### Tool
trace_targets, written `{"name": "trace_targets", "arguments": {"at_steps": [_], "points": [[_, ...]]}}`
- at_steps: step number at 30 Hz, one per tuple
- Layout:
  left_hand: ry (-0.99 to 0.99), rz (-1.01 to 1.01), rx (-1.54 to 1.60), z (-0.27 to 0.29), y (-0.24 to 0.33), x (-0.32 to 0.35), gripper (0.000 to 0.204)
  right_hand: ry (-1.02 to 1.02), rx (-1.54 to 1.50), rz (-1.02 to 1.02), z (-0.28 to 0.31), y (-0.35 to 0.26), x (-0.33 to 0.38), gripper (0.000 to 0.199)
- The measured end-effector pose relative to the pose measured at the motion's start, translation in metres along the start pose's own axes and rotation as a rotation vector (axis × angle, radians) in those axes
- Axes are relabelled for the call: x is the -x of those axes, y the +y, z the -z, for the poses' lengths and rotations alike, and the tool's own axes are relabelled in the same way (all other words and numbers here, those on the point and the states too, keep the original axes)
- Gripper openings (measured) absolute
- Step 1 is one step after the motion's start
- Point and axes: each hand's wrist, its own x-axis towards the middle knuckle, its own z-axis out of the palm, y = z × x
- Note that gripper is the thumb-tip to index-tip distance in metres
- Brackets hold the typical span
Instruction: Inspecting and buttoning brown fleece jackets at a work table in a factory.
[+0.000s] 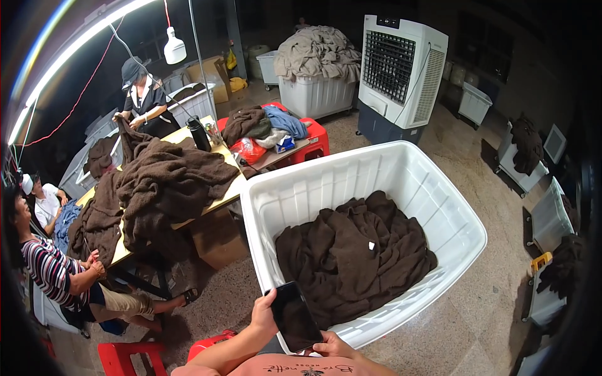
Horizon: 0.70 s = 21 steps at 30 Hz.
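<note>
A black smartphone (296, 318) with a dark screen is held between my two hands, over the near left corner of a big white plastic bin (448, 225). My left hand (266, 314) grips its upper left edge, thumb on the frame. At its lower right corner, my right hand (332, 344) holds on with the thumb at the edge; its other fingers are hidden. Inside the bin lies a heap of dark brown knitted cloth (338, 250) with a small white tag (371, 245) on it.
Left, a yellow-topped table (219, 199) carries brown garments (169, 182) and a black bottle (199, 133); several people work or sit around it. A red stool (132, 358) stands near left. Behind the bin are an air cooler (401, 75) and a loaded bin (316, 94). Wheeled bins line the right.
</note>
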Motion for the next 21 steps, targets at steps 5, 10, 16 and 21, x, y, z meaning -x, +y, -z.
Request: {"name": "trace_targets", "arguments": {"at_steps": [5, 10, 16, 21], "points": [[-0.006, 0.168, -0.048, -0.024, 0.017, -0.040, 0.047, 0.124, -0.125, 0.066, 0.008, -0.001, -0.016, 0.029], [-0.097, 0.310, -0.036, 0.001, 0.043, -0.090, 0.047, 0.258, -0.072, 0.199, 0.008, 0.012, -0.066, 0.036], [-0.061, 0.266, -0.063, 0.050, 0.122, -0.107, 0.042, 0.328, -0.094, 0.145, -0.022, 0.023, -0.155, 0.039], [-0.006, 0.100, 0.024, 0.118, 0.214, -0.105, 0.041, 0.484, 0.011, -0.261, -0.075, 0.001, -0.255, 0.041]]}}
